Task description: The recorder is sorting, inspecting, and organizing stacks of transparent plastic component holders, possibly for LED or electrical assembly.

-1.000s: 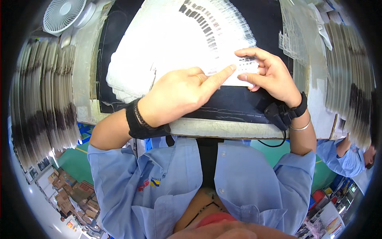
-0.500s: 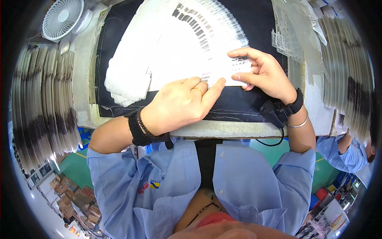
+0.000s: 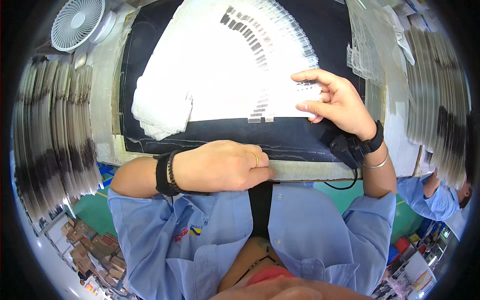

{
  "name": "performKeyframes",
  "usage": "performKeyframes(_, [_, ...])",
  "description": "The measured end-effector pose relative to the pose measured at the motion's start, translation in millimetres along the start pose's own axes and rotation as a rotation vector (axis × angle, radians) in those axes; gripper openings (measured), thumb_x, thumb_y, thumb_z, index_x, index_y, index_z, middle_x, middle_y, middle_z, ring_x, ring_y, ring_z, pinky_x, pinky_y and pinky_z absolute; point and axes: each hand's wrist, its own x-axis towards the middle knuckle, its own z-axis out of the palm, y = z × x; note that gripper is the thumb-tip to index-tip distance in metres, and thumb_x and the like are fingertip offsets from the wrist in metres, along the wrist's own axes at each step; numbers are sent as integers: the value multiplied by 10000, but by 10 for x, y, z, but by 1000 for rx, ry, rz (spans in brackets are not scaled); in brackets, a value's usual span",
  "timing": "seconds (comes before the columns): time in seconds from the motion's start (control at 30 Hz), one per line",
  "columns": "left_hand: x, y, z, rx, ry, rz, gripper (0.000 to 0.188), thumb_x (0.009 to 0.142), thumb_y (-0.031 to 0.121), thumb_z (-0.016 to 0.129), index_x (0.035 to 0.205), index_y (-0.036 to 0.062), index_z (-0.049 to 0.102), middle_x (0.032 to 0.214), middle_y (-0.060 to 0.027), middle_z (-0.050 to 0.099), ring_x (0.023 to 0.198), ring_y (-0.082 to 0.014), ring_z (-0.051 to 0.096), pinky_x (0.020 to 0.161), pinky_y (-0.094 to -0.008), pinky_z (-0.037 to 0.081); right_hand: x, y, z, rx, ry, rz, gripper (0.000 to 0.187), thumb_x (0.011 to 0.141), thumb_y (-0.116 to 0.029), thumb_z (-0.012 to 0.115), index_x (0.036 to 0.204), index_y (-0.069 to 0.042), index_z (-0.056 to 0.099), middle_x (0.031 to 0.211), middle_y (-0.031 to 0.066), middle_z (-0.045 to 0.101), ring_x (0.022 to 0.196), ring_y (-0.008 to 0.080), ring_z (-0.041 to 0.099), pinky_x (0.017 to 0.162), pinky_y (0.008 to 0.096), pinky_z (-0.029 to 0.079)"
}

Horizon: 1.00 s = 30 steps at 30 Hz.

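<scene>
A fan of clear plastic sheets (image 3: pixel 225 75) with dark printed marks lies on the black mat (image 3: pixel 220 135), washed out by glare. Its right end sits in my right hand (image 3: pixel 337 102), the thumb on top and fingers curled at the outer edge. My left hand (image 3: pixel 220 165) is apart from the fan, over the front edge of the table. Its fingers are curled and close together, and the fingertips are hidden, so whatever they may hold does not show. A smaller stack of sheets (image 3: pixel 160 112) overlaps the fan's left side.
Tall rows of upright sheets stand at the left (image 3: pixel 57 130) and right (image 3: pixel 437 100). A white fan (image 3: pixel 78 20) is at the back left. Loose clear sheets (image 3: pixel 367 57) lie right of the mat. A black device (image 3: pixel 345 149) with a cable is by my right wrist; another person (image 3: pixel 430 195) is at far right.
My left hand has drawn back from the sheets' lower edge to the table's front edge, curling its fingers. My right hand has shifted slightly right and nearer, still on the fan's end.
</scene>
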Motion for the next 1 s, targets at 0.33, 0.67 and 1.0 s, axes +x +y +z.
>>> performKeyframes(0.33, [25,-71,-87,427,100,-256,481,768,95,550,1246,45,566,1249,-149,556,1097,-286,573,929,-349,492,1,11,2,56,-5,-6,394,835,-42,691,1207,-18,567,766,24,643,621,34,599,548,169,513])
performKeyframes(0.67, [-43,23,-58,492,51,-305,430,814,106,592,1242,64,582,1219,-160,592,1177,-290,557,927,-316,504,-2,13,4,-52,-7,-35,351,829,-64,700,1162,-20,597,695,22,636,577,38,602,525,174,497])
performKeyframes(1.0, [-44,7,-65,467,84,-307,382,826,139,653,1196,53,606,1133,-139,634,1118,-283,596,873,-321,532,5,-2,9,-39,-22,-11,327,833,-69,698,1139,-14,598,702,20,634,585,37,602,527,173,498])
